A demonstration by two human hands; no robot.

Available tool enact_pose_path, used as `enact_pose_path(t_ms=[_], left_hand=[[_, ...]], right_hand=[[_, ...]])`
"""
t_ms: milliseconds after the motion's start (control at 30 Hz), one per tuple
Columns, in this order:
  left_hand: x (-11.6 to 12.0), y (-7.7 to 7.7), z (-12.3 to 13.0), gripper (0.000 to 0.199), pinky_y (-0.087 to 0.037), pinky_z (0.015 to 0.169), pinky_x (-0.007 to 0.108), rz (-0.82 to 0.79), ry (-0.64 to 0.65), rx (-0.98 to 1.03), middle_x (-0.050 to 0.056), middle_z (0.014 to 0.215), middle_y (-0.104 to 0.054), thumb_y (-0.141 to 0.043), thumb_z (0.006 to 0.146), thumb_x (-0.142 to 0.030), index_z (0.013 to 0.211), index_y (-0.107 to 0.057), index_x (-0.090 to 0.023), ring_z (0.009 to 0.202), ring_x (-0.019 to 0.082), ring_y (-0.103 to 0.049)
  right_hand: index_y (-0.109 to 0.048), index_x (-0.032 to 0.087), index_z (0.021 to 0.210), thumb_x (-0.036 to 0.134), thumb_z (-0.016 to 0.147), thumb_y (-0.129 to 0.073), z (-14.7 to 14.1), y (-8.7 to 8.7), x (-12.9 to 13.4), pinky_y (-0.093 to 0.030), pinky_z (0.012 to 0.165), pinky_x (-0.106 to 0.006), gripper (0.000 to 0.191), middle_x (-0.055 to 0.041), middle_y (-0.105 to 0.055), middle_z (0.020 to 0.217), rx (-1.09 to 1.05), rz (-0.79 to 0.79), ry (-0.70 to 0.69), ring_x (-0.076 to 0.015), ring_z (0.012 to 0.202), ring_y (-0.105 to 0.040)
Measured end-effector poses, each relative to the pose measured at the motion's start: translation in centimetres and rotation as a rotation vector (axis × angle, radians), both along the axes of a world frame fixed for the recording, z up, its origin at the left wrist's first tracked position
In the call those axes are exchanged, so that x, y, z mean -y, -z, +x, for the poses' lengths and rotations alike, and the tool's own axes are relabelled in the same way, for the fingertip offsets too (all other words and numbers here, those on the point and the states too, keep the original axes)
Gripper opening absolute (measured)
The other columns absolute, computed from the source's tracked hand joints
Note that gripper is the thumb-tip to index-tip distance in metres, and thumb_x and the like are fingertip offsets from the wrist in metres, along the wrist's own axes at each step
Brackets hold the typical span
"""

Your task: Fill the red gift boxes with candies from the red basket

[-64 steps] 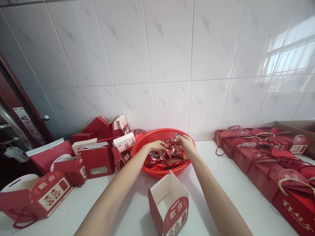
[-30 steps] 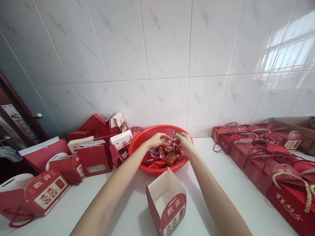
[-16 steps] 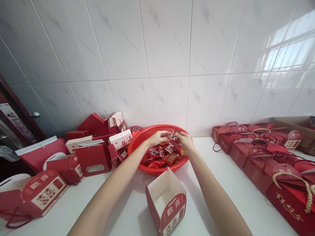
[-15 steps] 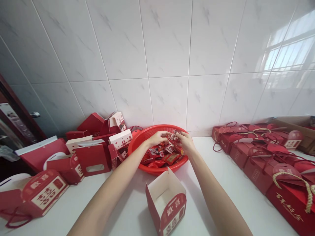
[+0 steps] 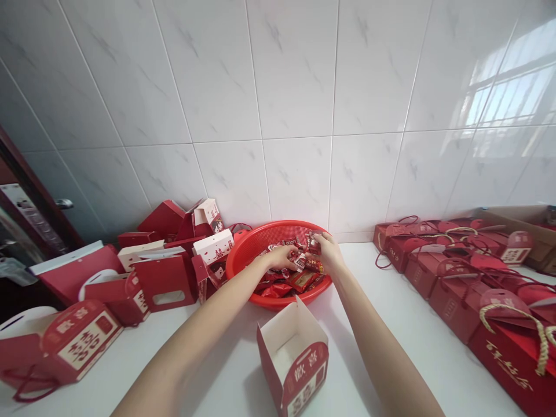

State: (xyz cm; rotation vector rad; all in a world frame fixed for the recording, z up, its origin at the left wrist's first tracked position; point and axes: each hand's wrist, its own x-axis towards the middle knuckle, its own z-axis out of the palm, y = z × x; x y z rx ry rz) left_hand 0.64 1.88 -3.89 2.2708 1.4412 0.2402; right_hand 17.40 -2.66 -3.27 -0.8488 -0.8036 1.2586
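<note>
A red plastic basket (image 5: pixel 243 246) holds many red wrapped candies (image 5: pixel 278 289). Inside it, my left hand (image 5: pixel 283 258) has its fingers closed on a wrapped candy (image 5: pixel 299 260). My right hand (image 5: pixel 326 250), over the basket's right side, pinches another wrapped candy (image 5: pixel 311 240) between thumb and fingers. In front of the basket, between my forearms, stands an open red box (image 5: pixel 293 365) with white inner walls and printed characters. Its top flaps are up, and part of its floor is visible.
Several open red and white boxes (image 5: pixel 167 278) crowd the left side of the white table (image 5: pixel 226 370). Rows of closed red boxes with cord handles (image 5: pixel 460 289) fill the right side. A brown carton (image 5: pixel 538 237) sits at the far right, and a tiled wall (image 5: pixel 299 179) rises behind.
My left hand has moved down and slightly right into the candies, its fingers now around one. My right hand stays near the same spot, still holding candy.
</note>
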Motion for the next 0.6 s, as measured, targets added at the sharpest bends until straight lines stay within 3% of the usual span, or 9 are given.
enact_pose_path(t_ms=[267,433,600], left_hand=[[0.68,-0.06,0.58,0.050,-0.049,0.084,0.026,-0.024,0.054,0.045,0.001,0.109,-0.075,-0.079,0.065,-0.029,0.114,-0.070,-0.023,0.100,0.025,-0.068],[0.53,0.24,0.98,0.070,-0.051,0.081,0.028,0.041,-0.022,0.119,0.004,0.114,-0.073,-0.077,0.060,-0.013,0.128,-0.063,-0.022,0.100,0.025,-0.068],[0.09,-0.28,0.67,0.058,-0.051,0.071,0.024,0.078,-0.069,0.211,0.000,0.094,-0.076,-0.071,0.060,-0.008,0.116,-0.069,-0.022,0.087,0.021,-0.070]], right_hand=[[-0.050,0.024,0.076,0.023,0.068,-0.064,-0.07,-0.69,0.43,-0.054,0.045,-0.027,0.016,0.0065,-0.056,0.061,-0.059,-0.092,0.021,-0.0149,0.055,-0.061],[-0.049,0.023,0.073,0.023,0.067,-0.065,-0.05,-0.82,0.51,-0.053,0.044,-0.024,0.018,0.0058,-0.056,0.061,-0.066,-0.094,0.018,-0.0138,0.056,-0.060],[-0.051,0.022,0.074,0.021,0.070,-0.062,-0.06,-0.84,0.48,-0.055,0.045,-0.024,0.012,0.0048,-0.056,0.062,-0.069,-0.105,0.041,-0.0135,0.059,-0.061]])
